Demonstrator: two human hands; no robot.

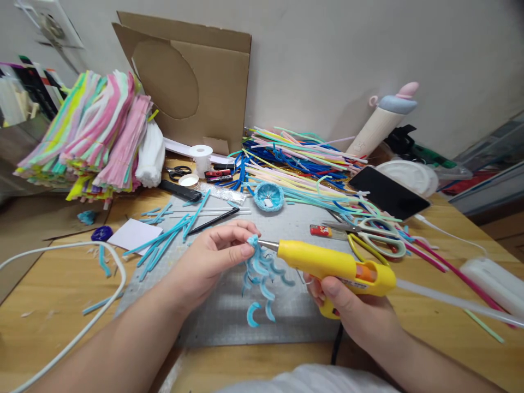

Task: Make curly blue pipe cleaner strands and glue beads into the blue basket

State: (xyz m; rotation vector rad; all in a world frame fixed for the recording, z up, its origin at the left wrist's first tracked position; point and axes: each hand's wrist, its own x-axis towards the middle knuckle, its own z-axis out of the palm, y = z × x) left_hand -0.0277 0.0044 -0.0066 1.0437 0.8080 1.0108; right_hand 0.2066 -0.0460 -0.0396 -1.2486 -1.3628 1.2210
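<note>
Left hand (221, 248): thumb and fingertips pinched together on a fuzzy blue piece (253, 240), held up over the middle of the cutting mat.
Right hand (360, 311): wrapped around the handle of a glue gun, the thumb resting on its side.
Glue gun (317, 258): smooth yellow plastic with a tapered metal nozzle (268, 245); the tip meets or nearly meets the blue piece, too small a spot to be sure.
Glue stick (446, 299): a long, translucent rod jutting from the gun's rear.
Curls (260, 266): soft blue crescents clustered below the pinched piece, some overlapping.
Cutting mat (221, 330): flat, grey, finely gridded, on a wood-grained table (229, 363).
Straight stems (164, 248): slim, plush blue lengths strewn left of the mat's centre, near a slim black pen (215, 221).
Fuzzy bowl (258, 200): round, blue, tufted, at the mat's far edge.
Scissors (382, 236): pale looped handles, beside a red lighter (320, 231).
Cardboard (223, 82): stiff brown sheets leaning on the wall, one cut with a curved outline.
</note>
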